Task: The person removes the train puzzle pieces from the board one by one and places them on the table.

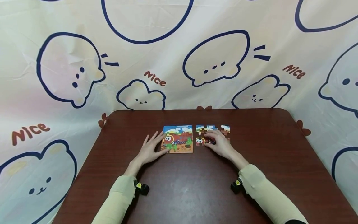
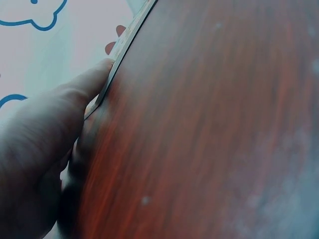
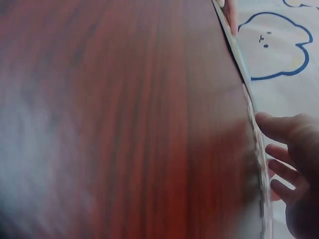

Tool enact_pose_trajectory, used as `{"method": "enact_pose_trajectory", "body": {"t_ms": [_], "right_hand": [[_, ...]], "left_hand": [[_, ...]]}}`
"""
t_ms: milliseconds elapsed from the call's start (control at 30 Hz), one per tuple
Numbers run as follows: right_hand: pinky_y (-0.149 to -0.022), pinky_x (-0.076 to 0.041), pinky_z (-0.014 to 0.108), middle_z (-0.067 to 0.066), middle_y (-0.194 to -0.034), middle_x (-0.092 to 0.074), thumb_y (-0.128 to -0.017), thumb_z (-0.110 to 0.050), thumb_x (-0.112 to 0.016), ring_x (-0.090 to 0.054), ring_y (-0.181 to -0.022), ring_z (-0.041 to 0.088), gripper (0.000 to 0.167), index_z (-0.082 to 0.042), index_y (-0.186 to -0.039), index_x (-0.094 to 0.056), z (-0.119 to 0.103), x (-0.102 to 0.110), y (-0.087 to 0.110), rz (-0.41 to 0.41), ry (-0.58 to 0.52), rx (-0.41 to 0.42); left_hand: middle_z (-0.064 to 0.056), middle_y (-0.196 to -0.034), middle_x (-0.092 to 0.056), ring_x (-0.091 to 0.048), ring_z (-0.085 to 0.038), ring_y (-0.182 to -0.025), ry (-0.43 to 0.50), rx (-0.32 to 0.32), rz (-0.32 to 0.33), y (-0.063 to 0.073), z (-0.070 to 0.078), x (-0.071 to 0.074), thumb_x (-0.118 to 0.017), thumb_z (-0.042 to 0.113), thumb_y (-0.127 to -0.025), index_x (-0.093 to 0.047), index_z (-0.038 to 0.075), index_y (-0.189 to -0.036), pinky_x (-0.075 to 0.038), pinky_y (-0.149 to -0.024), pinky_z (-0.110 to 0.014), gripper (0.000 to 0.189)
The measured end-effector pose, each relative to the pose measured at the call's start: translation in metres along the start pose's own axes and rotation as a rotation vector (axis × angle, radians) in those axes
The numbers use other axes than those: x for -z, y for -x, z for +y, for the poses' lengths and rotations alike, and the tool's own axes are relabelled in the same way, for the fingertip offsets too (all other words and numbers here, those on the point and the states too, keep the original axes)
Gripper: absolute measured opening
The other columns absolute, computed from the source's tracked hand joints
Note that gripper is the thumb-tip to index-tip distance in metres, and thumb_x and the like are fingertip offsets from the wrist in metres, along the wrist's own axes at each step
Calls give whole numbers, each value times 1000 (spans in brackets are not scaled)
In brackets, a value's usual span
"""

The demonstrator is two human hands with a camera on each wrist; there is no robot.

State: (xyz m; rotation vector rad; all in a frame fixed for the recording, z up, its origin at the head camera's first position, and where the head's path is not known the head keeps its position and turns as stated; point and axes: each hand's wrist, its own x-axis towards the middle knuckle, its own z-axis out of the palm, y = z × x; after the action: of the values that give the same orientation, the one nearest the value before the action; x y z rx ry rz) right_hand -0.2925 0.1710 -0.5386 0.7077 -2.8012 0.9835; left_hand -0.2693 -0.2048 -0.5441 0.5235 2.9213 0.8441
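Observation:
A square picture board with a red cartoon character, green plants and blue sky lies flat on the table. My left hand rests at its left side, fingers spread and the thumb on the lower left corner. To the right of the board lie several loose jigsaw puzzle pieces in matching colours. Over them is my right hand, its fingertips touching the pieces and hiding some. In the right wrist view, the thumb and fingers stand apart at the edge of the flat pieces.
The brown wooden table extends around the board and pieces. Behind it hangs a pale cloth with cartoon outlines. Each wrist carries a small black camera, the left one and the right one.

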Motion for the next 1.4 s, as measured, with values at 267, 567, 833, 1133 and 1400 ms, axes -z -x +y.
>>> {"method": "enact_pose_trajectory", "body": {"t_ms": [267,567,833,1133,1400], "right_hand": [[-103,-61,55,14,-134,-77,-102,-17,-81,-73,-122,33,37,-7,-137,-75,-29,-6,0,-58,-190,-14],[-104,-61,53,12,-133,-77,-103,-26,-80,-71,-125,32,40,-8,-138,-74,-39,-29,-4,-135,-173,109],[-110,-51,65,15,-140,-72,-98,-27,-86,-63,-132,37,45,-9,-137,-74,-53,-43,-9,-156,100,219],[-101,-51,54,14,-139,-72,-97,-29,-87,-60,-129,34,53,-9,-143,-71,-63,-41,-13,-121,151,96],[-109,-48,61,18,-135,-71,-93,-25,-91,-58,-130,39,60,-3,-145,-70,-64,-38,-24,-179,75,7]], "left_hand": [[-14,-184,-26,-13,-43,-173,50,-26,-18,5,0,4,-71,49,-106,-40,16,-172,0,-135,-76,81],[-18,-180,-34,-20,-43,-171,-32,-136,-115,19,27,2,-66,51,-109,-46,16,-170,-9,-134,-77,73],[-18,-179,-37,-29,-42,-169,-158,-95,-189,27,47,-4,-66,44,-111,-43,16,-171,-20,-136,-72,70],[-17,-179,-37,-28,-41,-170,-137,-111,-167,27,43,-6,-66,41,-111,-43,16,-171,-21,-135,-72,69],[-16,-179,-36,-26,-41,-170,-136,-119,-154,27,46,-8,-66,40,-111,-43,16,-171,-20,-136,-72,68]]}}
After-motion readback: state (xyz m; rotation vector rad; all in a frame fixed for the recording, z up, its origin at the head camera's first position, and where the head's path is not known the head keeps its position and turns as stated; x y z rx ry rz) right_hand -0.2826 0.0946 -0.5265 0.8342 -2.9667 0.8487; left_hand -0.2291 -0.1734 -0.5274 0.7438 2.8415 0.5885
